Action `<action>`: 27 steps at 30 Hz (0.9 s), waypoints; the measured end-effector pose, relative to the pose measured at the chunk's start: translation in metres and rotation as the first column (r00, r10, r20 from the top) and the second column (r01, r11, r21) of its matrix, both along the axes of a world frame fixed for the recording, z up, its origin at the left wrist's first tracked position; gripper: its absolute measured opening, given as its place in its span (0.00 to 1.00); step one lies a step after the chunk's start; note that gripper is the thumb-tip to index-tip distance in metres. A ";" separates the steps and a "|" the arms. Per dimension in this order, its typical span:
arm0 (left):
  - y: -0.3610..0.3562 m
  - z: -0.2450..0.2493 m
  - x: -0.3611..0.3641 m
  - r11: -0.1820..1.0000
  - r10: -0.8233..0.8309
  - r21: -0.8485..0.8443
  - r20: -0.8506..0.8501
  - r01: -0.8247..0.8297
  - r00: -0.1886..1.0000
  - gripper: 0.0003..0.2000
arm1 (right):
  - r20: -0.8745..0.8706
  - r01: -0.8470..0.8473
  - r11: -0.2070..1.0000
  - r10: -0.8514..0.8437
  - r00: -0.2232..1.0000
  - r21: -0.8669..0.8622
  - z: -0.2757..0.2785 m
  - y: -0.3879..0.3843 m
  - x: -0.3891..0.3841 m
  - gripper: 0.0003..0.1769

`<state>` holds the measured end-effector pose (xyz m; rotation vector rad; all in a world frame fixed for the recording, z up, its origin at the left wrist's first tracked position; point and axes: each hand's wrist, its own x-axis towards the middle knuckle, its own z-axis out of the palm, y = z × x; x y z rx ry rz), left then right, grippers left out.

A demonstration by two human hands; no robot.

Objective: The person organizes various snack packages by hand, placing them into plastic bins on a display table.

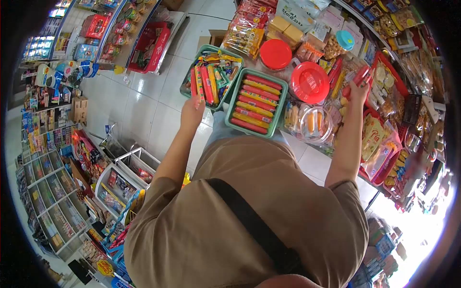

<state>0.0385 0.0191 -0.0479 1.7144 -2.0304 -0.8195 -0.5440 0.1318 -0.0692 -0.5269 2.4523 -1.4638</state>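
Note:
A green basket (232, 109) holds a neat row of red and yellow wrapped sticks (256, 102). To its left, a second green basket (186, 86) holds mixed red, yellow and green packets. My left hand (193, 111) is at the near edge of that second basket, its fingers closed by the lower ends of the red sticks; what they grip, if anything, is too small to tell. Out to the right, above the packed snacks, my right hand (359, 91) is closed round red wrapped sticks (361, 76).
Two red-lidded jars (275, 54) (309, 82) and a clear round container (315, 123) stand right of the baskets. A blue-lidded jar (345, 40) is farther back. Snack trays (387, 72) line the right. Shelves (53, 192) and a white rack (139, 165) are at left, beside the tiled floor (139, 105).

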 end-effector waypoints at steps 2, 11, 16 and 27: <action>-0.031 -0.016 0.007 0.998 -0.017 -0.054 0.065 0.021 0.998 0.16 | 0.169 -0.042 0.983 0.073 0.983 -0.179 0.045 0.017 0.042 0.41; -0.110 -0.052 0.007 0.927 -0.272 0.327 0.249 0.184 0.929 0.20 | 0.546 -0.117 0.770 0.541 0.639 -0.627 0.127 0.036 0.242 0.41; -0.124 -0.048 0.002 0.889 -0.454 0.268 0.396 0.372 0.799 0.21 | 0.704 0.095 0.730 0.605 0.373 -0.677 0.086 0.020 0.300 0.39; -0.120 -0.036 0.006 0.871 -0.301 0.468 0.274 0.147 0.913 0.18 | 0.330 -0.640 0.702 0.551 0.766 0.314 0.010 0.002 0.317 0.46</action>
